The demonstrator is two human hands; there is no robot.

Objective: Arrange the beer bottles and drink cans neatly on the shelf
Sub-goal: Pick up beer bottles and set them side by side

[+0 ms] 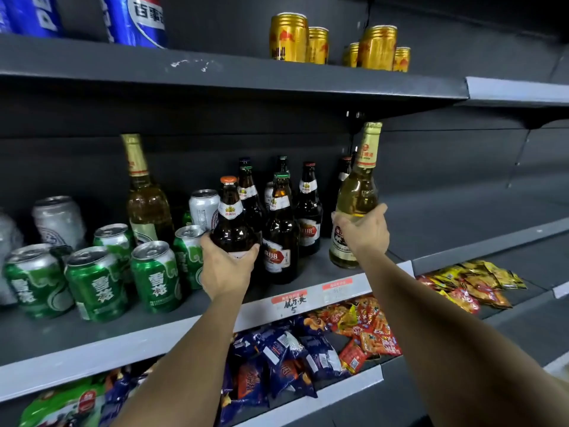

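On the middle shelf (308, 269), my left hand (226, 268) grips the lower body of a brown beer bottle (231, 218) with an orange cap. My right hand (365, 231) holds a clear gold-foil beer bottle (358, 192) around its middle, tilted slightly, at the right end of the bottle group. Between them stand several brown bottles (281, 229). Another gold-foil bottle (144, 195) stands upright further left. Green cans (157, 277) and silver cans (58, 221) crowd the left part of the shelf.
The upper shelf (234, 78) holds gold cans (288, 37) and blue cola packs (135, 20). Below, snack bags (308, 349) fill the lower shelf, with more packets (468, 285) at the right. A price strip with red tags (289, 298) runs along the shelf edge.
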